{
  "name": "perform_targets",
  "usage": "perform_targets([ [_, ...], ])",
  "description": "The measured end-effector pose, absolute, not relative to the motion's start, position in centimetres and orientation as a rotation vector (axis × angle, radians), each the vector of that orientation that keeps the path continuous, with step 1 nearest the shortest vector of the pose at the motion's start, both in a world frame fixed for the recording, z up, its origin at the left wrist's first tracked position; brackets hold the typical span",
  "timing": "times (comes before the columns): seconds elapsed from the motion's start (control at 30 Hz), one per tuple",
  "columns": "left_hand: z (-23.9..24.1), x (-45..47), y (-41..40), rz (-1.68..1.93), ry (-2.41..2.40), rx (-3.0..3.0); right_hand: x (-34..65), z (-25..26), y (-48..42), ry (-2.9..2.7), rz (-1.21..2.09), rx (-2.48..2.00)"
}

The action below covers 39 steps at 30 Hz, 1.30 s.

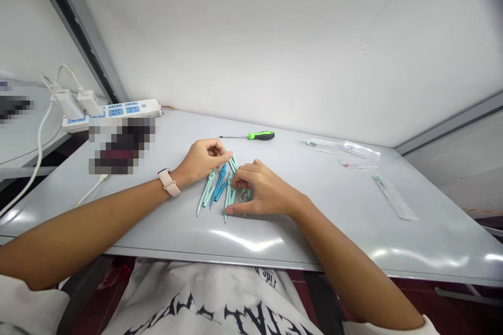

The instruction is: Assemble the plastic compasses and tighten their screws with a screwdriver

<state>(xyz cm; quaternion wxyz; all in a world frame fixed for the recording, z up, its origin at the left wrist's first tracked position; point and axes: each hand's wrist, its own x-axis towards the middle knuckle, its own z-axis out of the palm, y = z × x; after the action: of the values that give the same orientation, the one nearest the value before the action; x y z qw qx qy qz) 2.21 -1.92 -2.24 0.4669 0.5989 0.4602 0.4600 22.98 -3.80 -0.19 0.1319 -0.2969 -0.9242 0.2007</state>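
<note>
Several drawing compasses lie close together in front of me, among them a mint-green compass (pixel 206 192) and a blue compass (pixel 220 184). My left hand (pixel 204 159) is closed, its thumb and forefinger pinching the top of another mint compass (pixel 233 161) at the back of the group. Over the right side of the group curls my right hand (pixel 261 187), fingers bent and thumb low against a mint compass (pixel 228 199). That hand hides part of the pieces under it, including a bit of something red-orange.
Behind the hands lies a green-and-black screwdriver (pixel 261 136). Clear sleeves with compasses (pixel 395 198) are spread on the right of the grey table (pixel 165 235). At the back left are a power strip (pixel 151 109) with white plugs and a blurred dark object (pixel 126 146) with a cable.
</note>
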Motion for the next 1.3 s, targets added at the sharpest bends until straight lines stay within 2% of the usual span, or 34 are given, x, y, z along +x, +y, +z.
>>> perform_targets([
  [1.0, -2.3, 2.2, -1.8, 1.123, 1.169, 1.485, 22.9, 0.0, -4.1, -2.602, 0.588, -0.778],
  [1.3, -1.8, 2.2, -2.2, 1.095, 1.046, 1.478, 23.3, -0.7, -3.5, -2.400, 0.252, -0.749],
])
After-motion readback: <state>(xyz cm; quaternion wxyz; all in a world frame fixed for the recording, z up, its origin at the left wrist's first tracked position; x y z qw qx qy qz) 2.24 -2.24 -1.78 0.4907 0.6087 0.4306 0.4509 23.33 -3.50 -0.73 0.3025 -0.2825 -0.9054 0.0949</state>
